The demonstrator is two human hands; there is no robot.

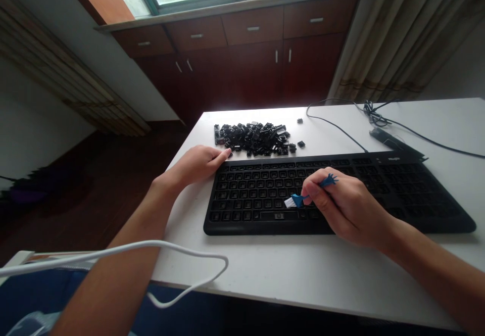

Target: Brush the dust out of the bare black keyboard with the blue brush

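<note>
A black keyboard (397, 189) with its keycaps removed lies on the white table (322, 275). My right hand (344, 207) pinches a small blue brush (303, 198), whose white bristles touch the keyboard's middle rows. My left hand (197, 164) rests on the table, fingers together, with the fingertips against the keyboard's upper left corner. Just beyond that corner lies a pile of loose black keycaps (253, 139).
Two stray keycaps (300, 121) lie past the pile. A black cable (341, 129) and a dark flat device (394, 143) sit at the back right. A white cord (170, 247) loops over the table's near left edge. Brown cabinets (246, 58) and curtains (409, 38) stand behind.
</note>
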